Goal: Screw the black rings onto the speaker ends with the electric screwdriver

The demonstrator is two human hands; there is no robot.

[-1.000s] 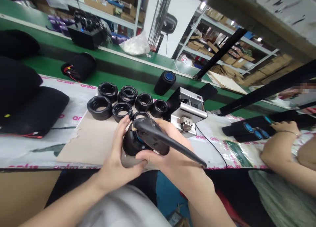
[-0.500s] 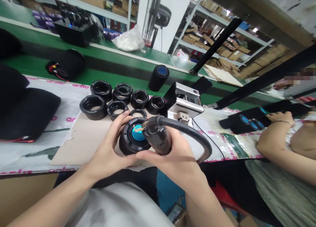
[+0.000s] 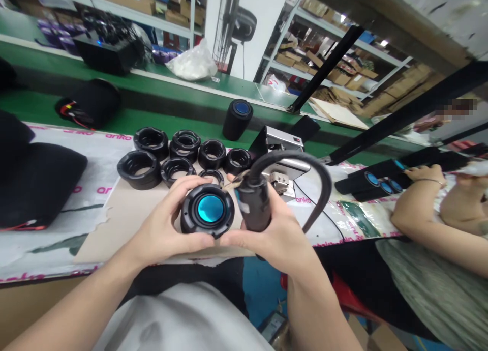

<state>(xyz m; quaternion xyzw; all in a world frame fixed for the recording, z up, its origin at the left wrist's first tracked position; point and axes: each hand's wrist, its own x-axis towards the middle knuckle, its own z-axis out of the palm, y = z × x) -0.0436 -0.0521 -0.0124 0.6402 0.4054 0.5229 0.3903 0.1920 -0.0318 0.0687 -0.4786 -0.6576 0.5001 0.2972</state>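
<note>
My left hand (image 3: 163,224) is closed around the side of a black round speaker (image 3: 185,220), its thumb in front and its fingers behind. A shiny blue disc (image 3: 210,208) faces up inside the speaker's black rim. My right hand (image 3: 276,234) is wrapped around a black corded electric screwdriver (image 3: 256,208), just right of the speaker. The screwdriver's thick cable loops up and to the right from its upper end; its bit is hidden. My right thumb reaches close to the speaker's front edge. Behind the speaker, several black rings (image 3: 139,169) stand on cardboard.
A metal machine (image 3: 285,142) with a red switch stands behind my right hand. One black cylinder (image 3: 237,121) stands farther back. Black fabric-like pieces (image 3: 49,183) lie at left. At right, a co-worker's hand (image 3: 423,175) rests by blue-ended black cylinders (image 3: 356,183).
My right hand has drawn the screwdriver rightward, off the speaker, and turned it more upright. The blue disc now shows whole. My left hand stays on the speaker.
</note>
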